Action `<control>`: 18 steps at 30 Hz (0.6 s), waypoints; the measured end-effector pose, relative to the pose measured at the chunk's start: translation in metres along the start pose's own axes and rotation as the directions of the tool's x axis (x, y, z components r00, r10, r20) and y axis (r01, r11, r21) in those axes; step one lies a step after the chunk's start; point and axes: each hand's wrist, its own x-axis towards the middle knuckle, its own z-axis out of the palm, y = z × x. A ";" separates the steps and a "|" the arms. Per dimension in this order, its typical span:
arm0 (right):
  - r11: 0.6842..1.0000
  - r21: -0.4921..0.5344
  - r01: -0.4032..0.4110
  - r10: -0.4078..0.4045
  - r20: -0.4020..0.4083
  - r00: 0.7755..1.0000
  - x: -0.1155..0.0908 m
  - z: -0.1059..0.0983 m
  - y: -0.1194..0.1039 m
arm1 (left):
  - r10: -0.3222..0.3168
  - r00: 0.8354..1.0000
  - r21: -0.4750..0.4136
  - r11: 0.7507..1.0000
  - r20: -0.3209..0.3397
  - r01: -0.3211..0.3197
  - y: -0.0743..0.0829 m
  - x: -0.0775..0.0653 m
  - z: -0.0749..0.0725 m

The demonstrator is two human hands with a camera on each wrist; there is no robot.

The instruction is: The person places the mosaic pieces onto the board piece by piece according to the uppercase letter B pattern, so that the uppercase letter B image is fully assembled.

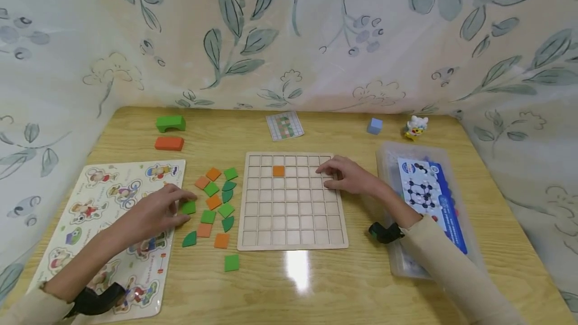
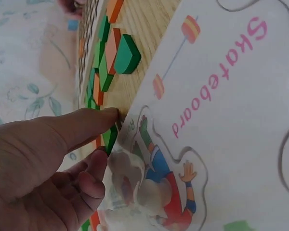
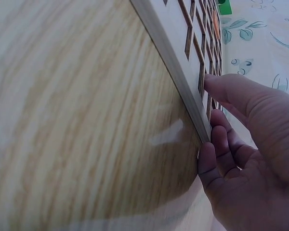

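Note:
In the head view my left hand [image 1: 155, 212] is over the right edge of a picture puzzle board [image 1: 169, 260]. Its thumb and index fingertip stand apart on either side of a green square tile [image 1: 187, 207]. From the left wrist, that tile shows just past the two fingertips, and the other fingers are bent. My right hand [image 1: 349, 174] rests at the right edge of a wooden grid board [image 1: 293, 242], thumb and index fingertips over its squares. The right wrist view has other fingertips [image 3: 208, 156] along the board's side. An orange square tile [image 1: 278, 170] lies in the grid's second row.
Several loose green and orange tiles [image 1: 207, 216] lie between the boards. At the back are a pattern card [image 1: 284, 125], green [image 1: 170, 123] and red [image 1: 169, 143] blocks, a blue cube [image 1: 375, 126] and a small figurine [image 1: 415, 128]. A plastic case [image 1: 429, 184] lies under my right forearm.

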 end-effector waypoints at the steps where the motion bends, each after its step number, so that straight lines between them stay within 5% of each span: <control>1: 1.000 0.002 -0.003 0.003 0.004 1.000 0.000 0.000 0.000 | -0.002 1.000 -0.002 1.000 0.003 0.002 0.000 0.000 0.000; 18: 1.000 -0.009 -0.007 0.007 -0.006 1.000 -0.001 0.002 0.001 | 0.004 1.000 0.039 0.999 -0.018 -0.003 -0.002 0.000 0.001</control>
